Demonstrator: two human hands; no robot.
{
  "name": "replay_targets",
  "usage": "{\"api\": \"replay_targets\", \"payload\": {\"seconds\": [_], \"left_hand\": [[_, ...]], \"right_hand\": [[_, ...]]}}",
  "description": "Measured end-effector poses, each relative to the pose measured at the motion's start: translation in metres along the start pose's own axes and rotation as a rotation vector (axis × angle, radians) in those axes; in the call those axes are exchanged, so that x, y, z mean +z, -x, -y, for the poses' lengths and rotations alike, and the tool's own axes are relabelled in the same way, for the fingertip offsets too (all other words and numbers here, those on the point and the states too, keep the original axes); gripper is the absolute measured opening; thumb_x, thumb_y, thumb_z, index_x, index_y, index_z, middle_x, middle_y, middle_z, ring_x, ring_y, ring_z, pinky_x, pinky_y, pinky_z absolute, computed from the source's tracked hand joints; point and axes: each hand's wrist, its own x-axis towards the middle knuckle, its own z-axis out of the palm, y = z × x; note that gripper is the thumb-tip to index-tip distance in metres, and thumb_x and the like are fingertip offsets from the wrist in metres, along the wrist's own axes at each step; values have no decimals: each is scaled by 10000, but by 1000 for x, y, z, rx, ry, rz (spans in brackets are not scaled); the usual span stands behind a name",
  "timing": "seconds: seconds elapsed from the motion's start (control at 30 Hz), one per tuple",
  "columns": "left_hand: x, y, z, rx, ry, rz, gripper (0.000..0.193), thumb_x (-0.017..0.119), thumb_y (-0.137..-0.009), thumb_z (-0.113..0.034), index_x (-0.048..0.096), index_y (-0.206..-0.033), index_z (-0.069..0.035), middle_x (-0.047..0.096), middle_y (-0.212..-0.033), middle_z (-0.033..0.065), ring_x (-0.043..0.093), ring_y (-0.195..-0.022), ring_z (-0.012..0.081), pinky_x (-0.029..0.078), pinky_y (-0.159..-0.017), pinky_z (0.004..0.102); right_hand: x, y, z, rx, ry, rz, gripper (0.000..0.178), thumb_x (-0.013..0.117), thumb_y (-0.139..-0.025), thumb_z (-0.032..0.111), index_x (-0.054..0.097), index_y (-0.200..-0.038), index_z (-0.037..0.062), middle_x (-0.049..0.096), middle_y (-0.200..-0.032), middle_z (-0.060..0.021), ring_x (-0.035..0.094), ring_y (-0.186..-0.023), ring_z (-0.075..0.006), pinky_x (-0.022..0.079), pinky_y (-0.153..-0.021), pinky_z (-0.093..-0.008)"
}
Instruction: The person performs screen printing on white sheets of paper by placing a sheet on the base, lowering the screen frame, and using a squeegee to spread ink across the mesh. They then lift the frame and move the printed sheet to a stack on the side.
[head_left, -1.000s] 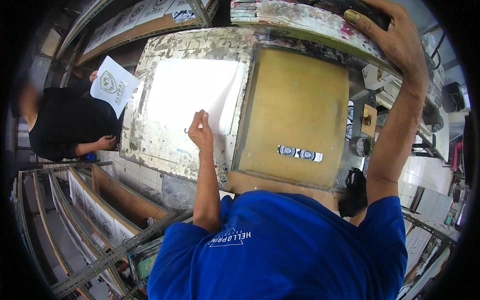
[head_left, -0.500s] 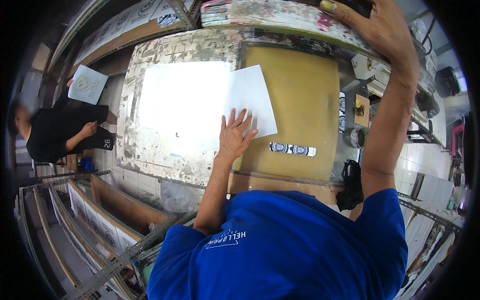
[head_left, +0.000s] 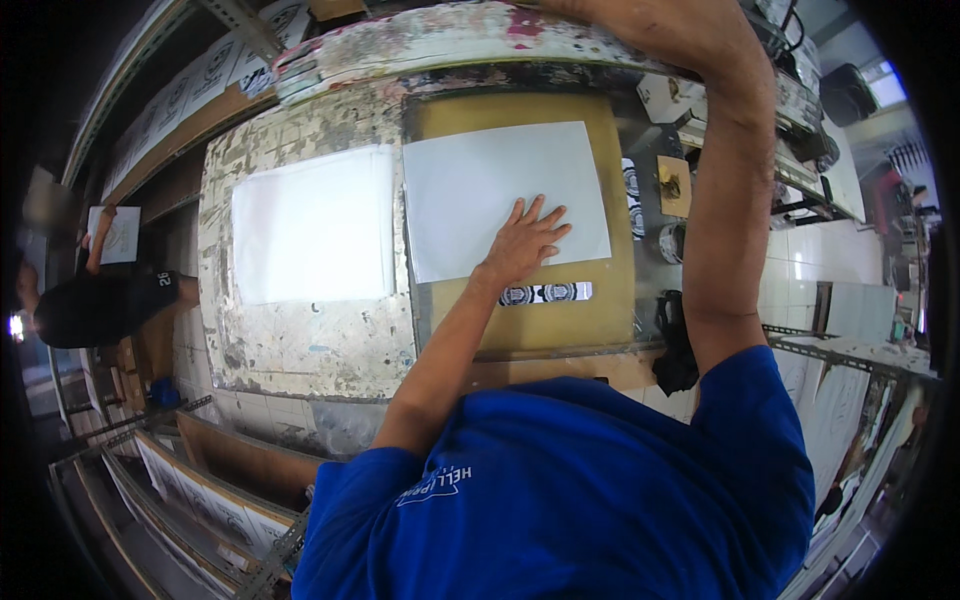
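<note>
My left hand (head_left: 524, 240) lies flat with spread fingers on a single white sheet (head_left: 480, 180). This sheet rests on a yellowish-tan board (head_left: 560, 335). To its left, a stack of white sheets (head_left: 315, 225) sits on the paint-flecked table (head_left: 285, 345). My right arm reaches up to a paint-stained white bar (head_left: 430, 42), like a screen-printing frame's edge. There my right hand (head_left: 665, 28) is cut off by the top of the picture, its fingers out of sight. A strip with black round prints (head_left: 545, 293) lies just below the sheet, near my left wrist.
At the left, a person in black (head_left: 100, 305) holds a printed white sheet (head_left: 115, 233) by racks. Shelves with printed sheets (head_left: 205, 490) stand at lower left. Right of the board are a small pot (head_left: 671, 243), brown card (head_left: 673, 185) and black cloth (head_left: 675, 345).
My left hand has moved right, sliding the single sheet off the stack and onto the tan board. My view has shifted right, and the person in black has turned toward the racks.
</note>
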Motion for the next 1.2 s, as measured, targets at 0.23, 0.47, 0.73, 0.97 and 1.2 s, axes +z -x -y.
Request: {"api": "replay_targets", "payload": {"seconds": [0.23, 0.47, 0.73, 0.97, 1.2], "left_hand": [[13, -17, -25, 51, 24, 19, 491, 628, -969, -333, 591, -1443, -213, 403, -1627, 12, 255, -1542, 343, 152, -1268, 586], [28, -11, -44, 54, 44, 45, 504, 597, -987, -342, 561, -1469, -199, 385, -1639, 12, 222, -1558, 334, 117, -1282, 579], [27, -4, -49, 101, 95, -30, 494, 549, -1013, -356, 552, -1469, -166, 414, -1617, 46, 285, -1529, 334, 162, -1268, 573], [-51, 4, -51, -37, 541, -411, 556, 675, -975, -269, 526, -1482, -94, 573, -1480, 109, 492, -1400, 346, 294, -1232, 496], [-153, 85, -51, -76, 1156, -1372, 1152, 943, -704, -236, 257, -1585, 48, 601, -1327, 142, 640, -1161, 267, 536, -998, 409]], "right_hand": [[-6, -2, 9, 69, -75, 58, 501, 807, -810, 444, 793, -1070, 16, 776, -961, -194, 726, -855, -308, 558, -793, -389], [-4, -2, 3, 43, -94, 57, 482, 810, -807, 422, 796, -1048, 5, 775, -912, -196, 725, -783, -298, 557, -738, -377], [-10, 2, 12, 46, -168, 71, 491, 817, -805, 428, 796, -1053, 5, 777, -947, -198, 728, -827, -291, 562, -761, -375], [6, 14, -2, -56, -141, 59, 483, 800, -822, 416, 787, -1106, 26, 784, -937, -174, 730, -814, -279, 574, -776, -382], [53, 105, 23, -161, -67, -163, 461, 810, -773, 400, 759, -1183, 196, 734, -857, -106, 700, -749, -321, 540, -655, -432]]}}
